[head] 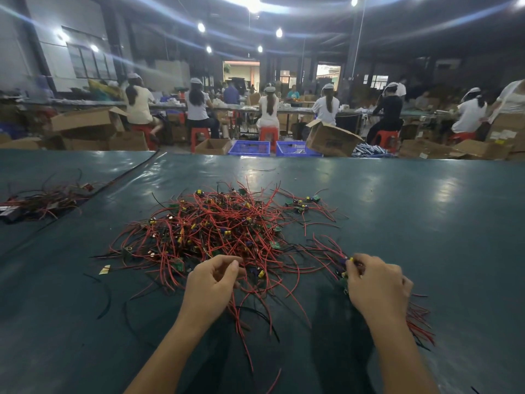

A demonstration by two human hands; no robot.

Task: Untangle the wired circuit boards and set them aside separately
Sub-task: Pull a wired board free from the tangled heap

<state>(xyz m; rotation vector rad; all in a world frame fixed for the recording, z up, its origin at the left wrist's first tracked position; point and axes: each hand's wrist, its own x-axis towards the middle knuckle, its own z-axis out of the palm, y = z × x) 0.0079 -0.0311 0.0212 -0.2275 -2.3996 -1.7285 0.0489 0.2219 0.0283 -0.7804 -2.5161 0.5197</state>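
Observation:
A big tangled heap of small circuit boards with red and black wires [216, 226] lies in the middle of the dark green table [412, 211]. My left hand [213, 282] is at the heap's near edge, fingers curled, pinching red wires between thumb and fingers. My right hand [375, 282] is to the right of the heap, fingers curled round a small bundle of boards [348, 267], whose wires trail out under my wrist. A few separate boards with wires [304, 204] lie at the heap's far right.
Another bunch of red wires [48, 197] lies at the far left beyond a seam in the table cover. Loose black wires [105, 297] lie near left. Behind the table stand blue crates [250, 147], cardboard boxes [332, 139] and seated workers.

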